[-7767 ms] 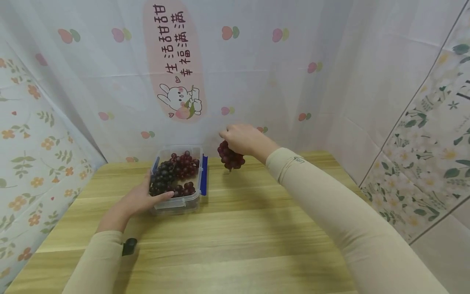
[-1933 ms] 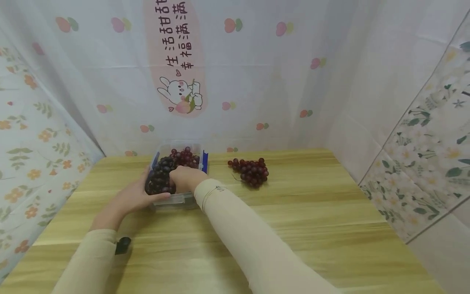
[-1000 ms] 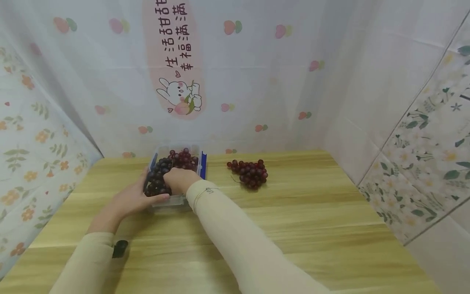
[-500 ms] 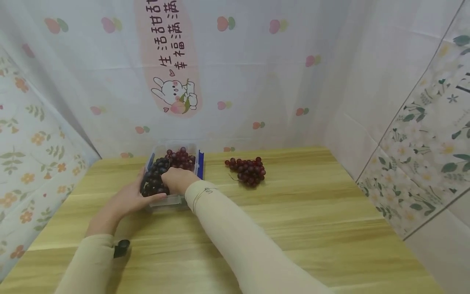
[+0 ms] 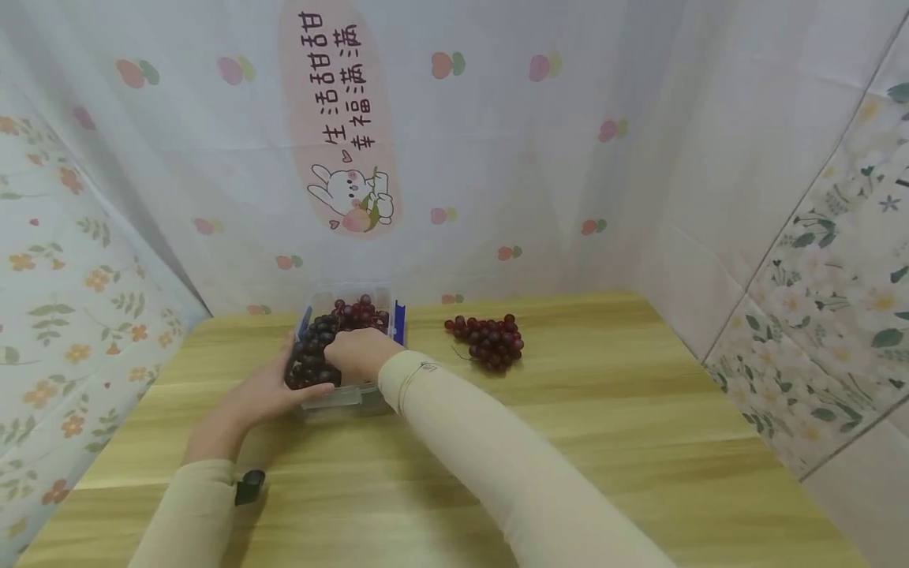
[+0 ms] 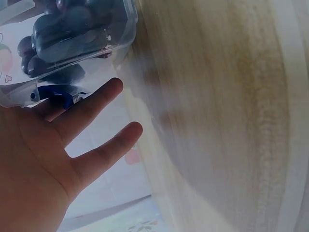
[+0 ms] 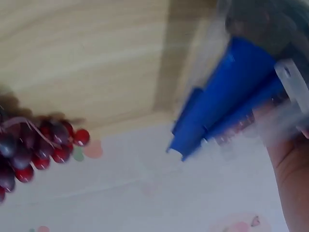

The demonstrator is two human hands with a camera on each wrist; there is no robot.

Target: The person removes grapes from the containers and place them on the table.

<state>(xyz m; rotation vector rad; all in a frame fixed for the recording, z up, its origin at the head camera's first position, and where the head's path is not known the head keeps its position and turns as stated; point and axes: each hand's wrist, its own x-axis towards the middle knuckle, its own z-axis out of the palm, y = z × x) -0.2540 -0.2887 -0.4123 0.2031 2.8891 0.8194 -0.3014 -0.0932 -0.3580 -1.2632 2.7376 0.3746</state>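
The clear plastic container (image 5: 339, 397) stood towards the back left of the desk (image 5: 582, 410), with grapes of two colours inside. The black grapes (image 5: 312, 351) were round, blue-black and heaped against its left side; the red grapes (image 5: 364, 312) sat at the far end, deep wine-coloured and slightly glossy. Beyond its right wall, a blue latch (image 5: 399, 323) jutted outwards.

A loose bunch of red grapes (image 5: 493, 343) lay on the desk to the right, well apart from the container, narrowing towards the left. The right wrist view showed bright red berries mixed with purplish ones, and a thin, pale stem curling over them.

The left hand (image 5: 268, 390) held nothing within its grasp; its straight, spread fingers lay along the container's left side, the thumb over the near rim. The right hand (image 5: 364, 355) reached inside with bent knuckles, its fingertips hidden, so whether it gripped any grapes could not be told.

On the cloth (image 5: 490, 166) behind, sideways lettering read 生活甜甜 and 幸福满满, beside a printed rabbit (image 5: 348, 196). The small mark on the right sleeve (image 5: 429, 379) was illegible. In the right wrist view, blur obscured the container, cut off by the frame.
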